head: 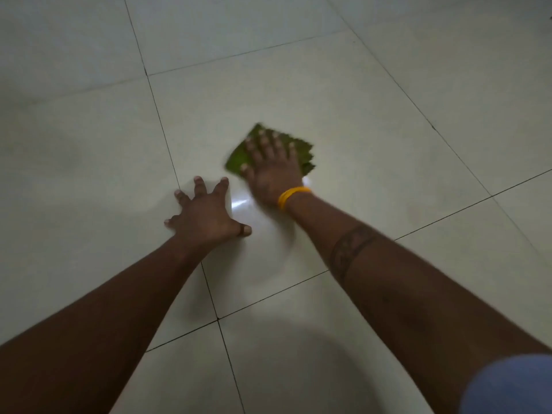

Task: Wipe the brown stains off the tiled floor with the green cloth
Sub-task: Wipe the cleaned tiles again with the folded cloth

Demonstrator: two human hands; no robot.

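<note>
On floor tile (343, 115), flat right hand (273, 168) atop cloth (239, 156)

Floor (343, 85): pale glossy tiles with thin dark grout lines running on the diagonal; a bright glare patch just below centre.
Green cloth (239, 158): lies flat on a tile just above centre, its edges ragged at 3 o'clock.
Right hand (273, 167): pressed flat on the cloth, fingers spread and straight.
Left hand (206, 215): at 8 o'clock from the cloth, propped on the bare tile on splayed fingers.
Stains: none clearly discernible; the picture is blurred.
</note>
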